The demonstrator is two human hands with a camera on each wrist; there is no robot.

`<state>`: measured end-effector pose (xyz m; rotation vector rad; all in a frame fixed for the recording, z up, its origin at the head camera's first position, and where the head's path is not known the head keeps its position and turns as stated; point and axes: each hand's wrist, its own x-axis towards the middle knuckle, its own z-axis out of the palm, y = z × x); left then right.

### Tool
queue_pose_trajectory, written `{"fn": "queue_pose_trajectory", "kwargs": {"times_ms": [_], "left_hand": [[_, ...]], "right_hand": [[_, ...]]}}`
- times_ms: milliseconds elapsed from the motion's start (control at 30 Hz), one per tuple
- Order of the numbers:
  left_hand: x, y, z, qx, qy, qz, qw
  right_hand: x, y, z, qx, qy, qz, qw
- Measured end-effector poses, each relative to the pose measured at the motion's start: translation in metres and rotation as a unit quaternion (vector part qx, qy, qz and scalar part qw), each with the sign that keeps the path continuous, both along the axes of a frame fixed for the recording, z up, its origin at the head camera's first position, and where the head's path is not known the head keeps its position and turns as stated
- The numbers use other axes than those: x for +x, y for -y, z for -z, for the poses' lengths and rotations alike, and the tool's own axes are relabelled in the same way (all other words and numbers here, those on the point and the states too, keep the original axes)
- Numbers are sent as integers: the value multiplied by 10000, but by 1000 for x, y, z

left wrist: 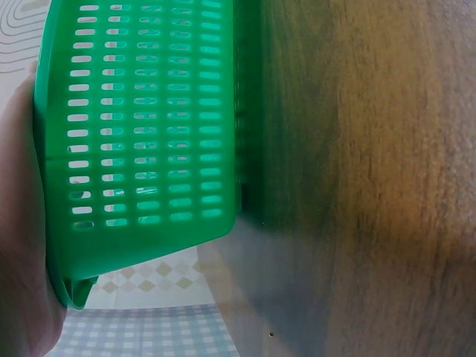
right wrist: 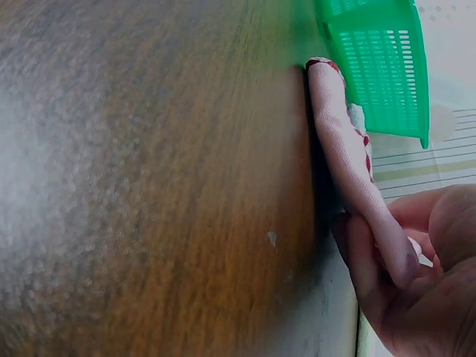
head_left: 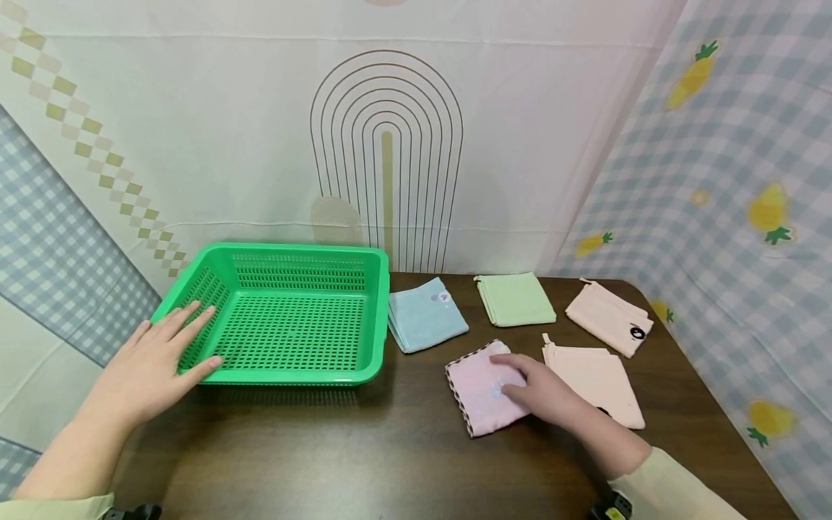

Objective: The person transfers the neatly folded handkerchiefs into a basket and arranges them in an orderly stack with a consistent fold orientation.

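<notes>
My right hand [head_left: 542, 388] pinches the right side of a folded pink towel [head_left: 477, 393] with a dark checked edge. Seen from the right wrist, the towel [right wrist: 343, 156] is a thick fold with thumb and fingers [right wrist: 362, 260] on both sides of its near end; its far part looks slightly raised off the table. My left hand [head_left: 146, 368] lies over the front left corner of a green plastic basket [head_left: 286, 377], fingers spread and fairly straight. The left wrist view shows that hand [left wrist: 22, 223] against the rim, beside the slotted basket wall [left wrist: 149, 149]. No towel shows inside the basket.
A folded blue towel [head_left: 429, 318] lies right of the basket. Further right are a green towel [head_left: 516, 300], a pale peach towel [head_left: 604, 314] and another peach towel [head_left: 598, 383], partly under my right forearm. Patterned cloth [head_left: 734, 238] hangs around the brown table [head_left: 312, 455].
</notes>
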<state>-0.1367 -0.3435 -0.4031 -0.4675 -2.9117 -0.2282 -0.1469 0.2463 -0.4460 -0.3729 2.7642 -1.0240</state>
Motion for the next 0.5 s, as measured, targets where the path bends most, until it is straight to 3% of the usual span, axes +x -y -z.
{"fn": "queue_pose_trajectory", "kwargs": {"times_ms": [500], "left_hand": [[0, 1, 1, 29, -12, 7, 10000]], "right_hand": [[6, 5, -10, -410, -103, 197, 9989]]}}
